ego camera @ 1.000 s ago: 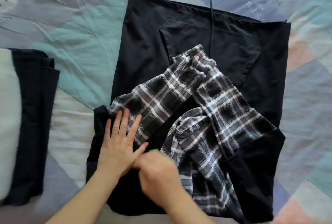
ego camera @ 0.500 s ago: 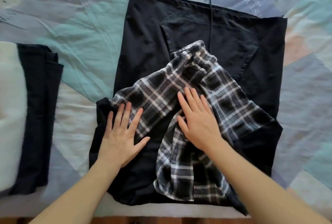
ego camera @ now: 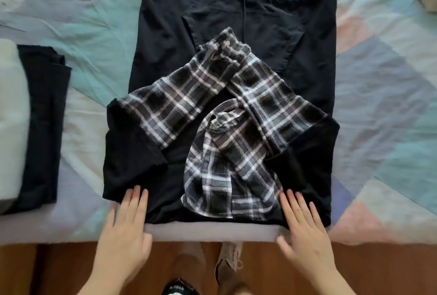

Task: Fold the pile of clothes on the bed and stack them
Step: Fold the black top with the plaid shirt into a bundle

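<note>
On the bed (ego camera: 378, 117), near its front edge: black hoodie (ego camera: 224, 22) spread flat, plaid-lined sleeves (ego camera: 179, 107) crossed inward over the body, plaid hood (ego camera: 227, 176) lying at the near end. Drawstring (ego camera: 243, 8) running down the middle at the far end. Left hand (ego camera: 125, 228) flat, fingers straight and together, fingertips touching the near left corner of the black fabric, holding nothing. Right hand (ego camera: 305, 228) also flat and wide, fingers slightly spread, resting at the near right corner beside the hood, gripping nothing. Judged step: sleeves already in, hands set for the lengthwise fold of this garment. Next move likely calls for pinching both near corners and carrying the near edge over toward the far hem, keeping sleeves and hood tucked inside; risk of loose plaid slipping out sideways. Off to the left, well apart: folded dark garment (ego camera: 42, 124) with a pale folded piece (ego camera: 10, 117) just beside it, probably the stack to receive this one. Below the bed edge: wooden floor (ego camera: 378, 268), shoes (ego camera: 228, 264) partly visible.
</note>
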